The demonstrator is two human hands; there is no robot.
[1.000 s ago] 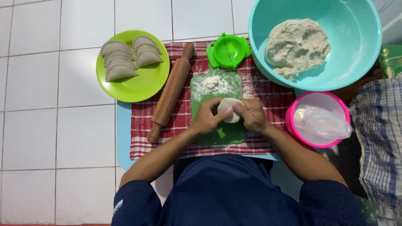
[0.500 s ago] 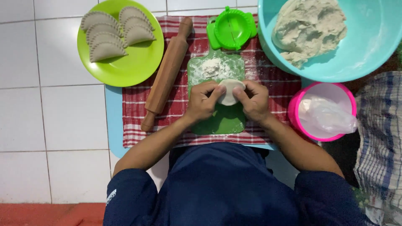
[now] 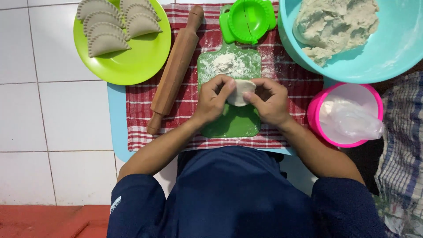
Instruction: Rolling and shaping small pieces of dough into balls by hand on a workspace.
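Both the left hand (image 3: 214, 98) and right hand (image 3: 269, 100) pinch a dough piece (image 3: 240, 91) (pale, flattened) over the green board (image 3: 233, 123).

Dough piece (image 3: 241, 91) partly hidden behind fingers of left hand (image 3: 214, 98) and right hand (image 3: 269, 100); its full outline can't be told. Green board (image 3: 235, 123) middle covered by both hands. Teal bowl (image 3: 396, 53) cut off by top and right edges. Green plate (image 3: 132, 61) and top dumplings (image 3: 115, 22) clipped at top edge. Dumpling press (image 3: 249, 20) top cut off. Checked cloth (image 3: 403, 145) runs off right edge. Pink bowl (image 3: 315, 117) contents unclear under plastic bag (image 3: 348, 121).
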